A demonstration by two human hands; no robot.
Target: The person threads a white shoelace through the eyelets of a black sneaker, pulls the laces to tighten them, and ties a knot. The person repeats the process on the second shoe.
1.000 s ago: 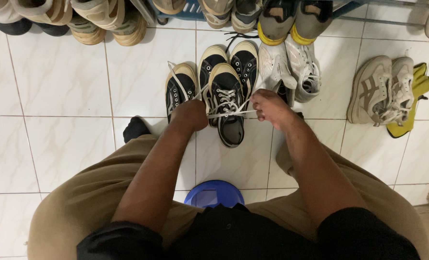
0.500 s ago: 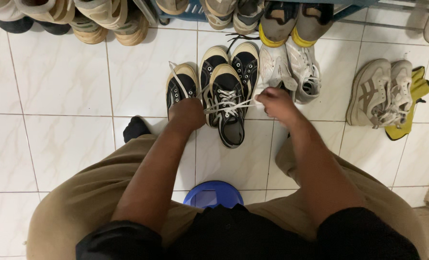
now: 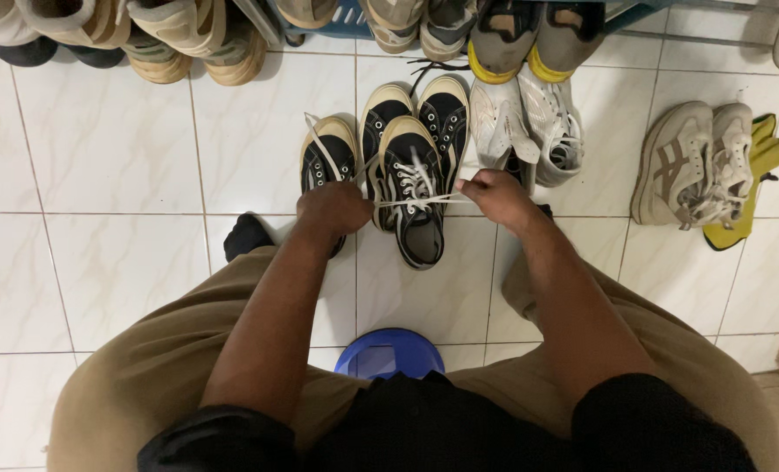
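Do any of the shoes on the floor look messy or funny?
Yes. Behind the left hand, a black sneaker has its white lace trailing loose over the toe. At the right, a yellow shoe lies half hidden under the beige sneakers. The right hand pulls the middle sneaker's laces tight.

Toes of the upper shoe row (image 3: 180, 39) cut off by the top edge. Heel half of the leftmost black sneaker (image 3: 326, 157) hidden under the left hand (image 3: 333, 210). Fingertips of the right hand (image 3: 494, 192) curled out of sight around the white laces (image 3: 416, 199). Blue stool (image 3: 381, 351) mostly covered by the body. Knot itself too small to tell.
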